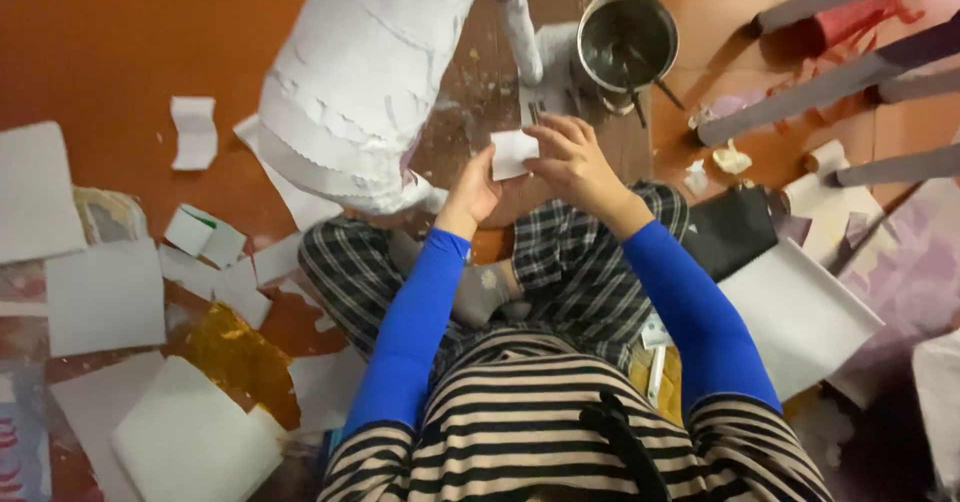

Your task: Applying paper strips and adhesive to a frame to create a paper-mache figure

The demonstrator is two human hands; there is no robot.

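I sit cross-legged on an orange floor and look down at my blue-sleeved arms. A small white paper piece (512, 152) is held between both hands in front of my knees. My left hand (472, 192) grips its lower left edge. My right hand (572, 160) pinches its right side with curled fingers. Just left of my hands stands a big white paper-covered figure (350, 82) with layered torn strips. A metal pot (626, 37) with a tool inside sits on a brown board (480, 82) beyond my hands.
White paper sheets and scraps (105, 297) lie scattered on the floor at left, with a gold foil piece (235, 352). A black bag (730, 230) and a large white sheet (800, 312) lie at right. Grey chair legs (800, 102) cross the upper right.
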